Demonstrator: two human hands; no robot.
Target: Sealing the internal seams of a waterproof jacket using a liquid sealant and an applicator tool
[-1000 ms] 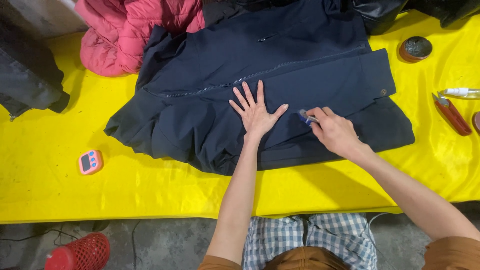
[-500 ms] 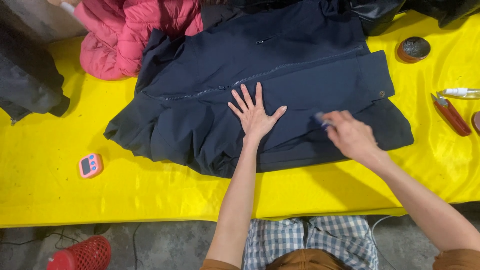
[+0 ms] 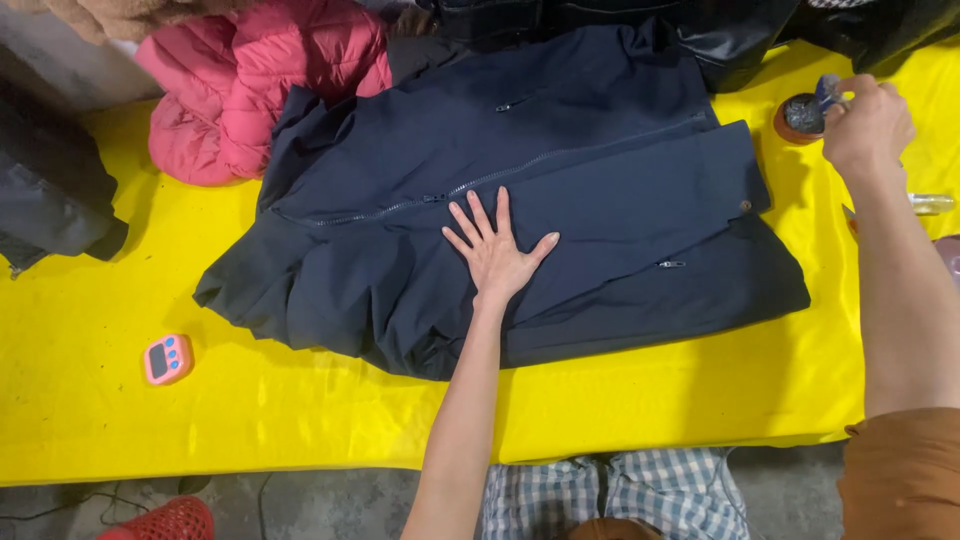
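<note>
L hand [image 3: 497, 253] lies flat, fingers spread, on mid of navy jacket [image 3: 600, 170], which is spread on the yellow table cover [image 3: 300, 410]. Jacket's smooth matte woven cloth w/ metal zips; long axis runs left-right, collar end toward upper right. R hand [image 3: 866, 125] closed round small bluish item [image 3: 828, 92], over round dark tin [image 3: 802, 117] just off jacket's right edge. Pink puffy quilted coat [image 3: 240, 80] upper left
</note>
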